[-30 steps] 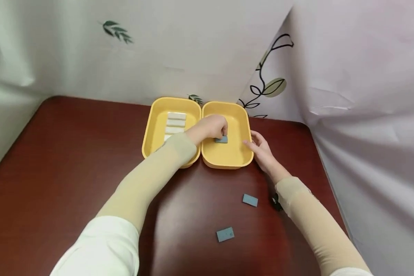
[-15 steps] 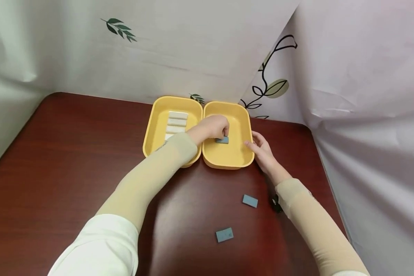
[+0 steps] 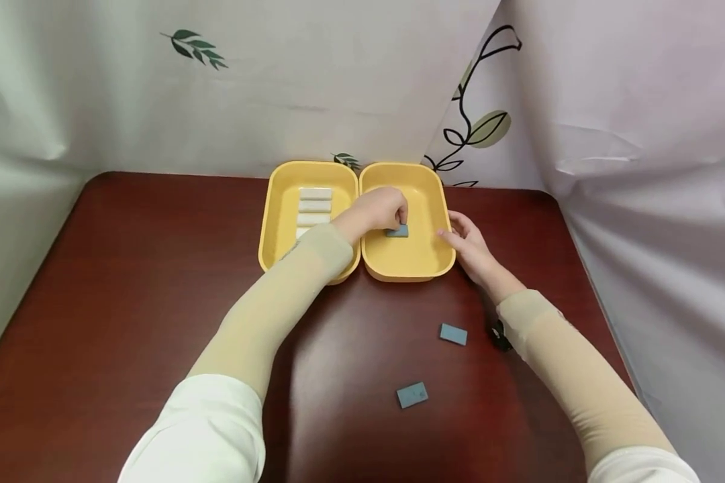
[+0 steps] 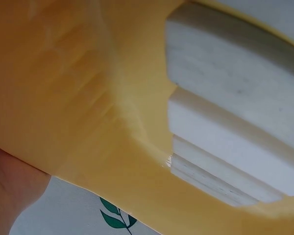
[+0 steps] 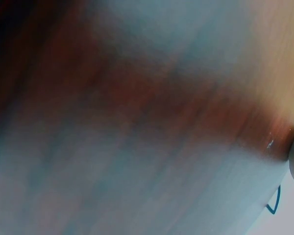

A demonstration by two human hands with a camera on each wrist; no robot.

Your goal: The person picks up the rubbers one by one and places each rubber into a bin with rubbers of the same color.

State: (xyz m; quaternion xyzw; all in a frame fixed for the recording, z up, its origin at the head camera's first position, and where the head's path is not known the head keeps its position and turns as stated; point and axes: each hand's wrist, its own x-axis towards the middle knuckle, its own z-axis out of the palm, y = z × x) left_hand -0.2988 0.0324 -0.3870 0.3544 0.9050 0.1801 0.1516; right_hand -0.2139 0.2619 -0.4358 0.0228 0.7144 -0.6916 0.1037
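In the head view, my left hand (image 3: 383,206) reaches down into the right yellow bin (image 3: 413,260), fingers curled and pointing at its floor. Its fingertips pinch a small flat blue-grey rectangular block (image 3: 398,231), partly hidden by the hand. My right hand (image 3: 470,247) holds that bin's right wall, thumb over the rim and fingers outside. Several white rectangular blocks (image 3: 315,206) lie in a column in the left yellow bin (image 3: 266,228); the left wrist view shows these white blocks (image 4: 225,117) close up. My left forearm covers part of that bin.
Two more blue-grey blocks, one upper (image 3: 454,334) and one lower (image 3: 412,395), lie on the dark red-brown table (image 3: 157,302) in front of the bins. The bins stand side by side near the back edge. White patterned sheeting (image 3: 308,87) rises behind and at both sides.
The head view has shifted slightly, so everything sits a little further right in the frame. Both hands keep their places at the right bin, and the blocks lie as before.
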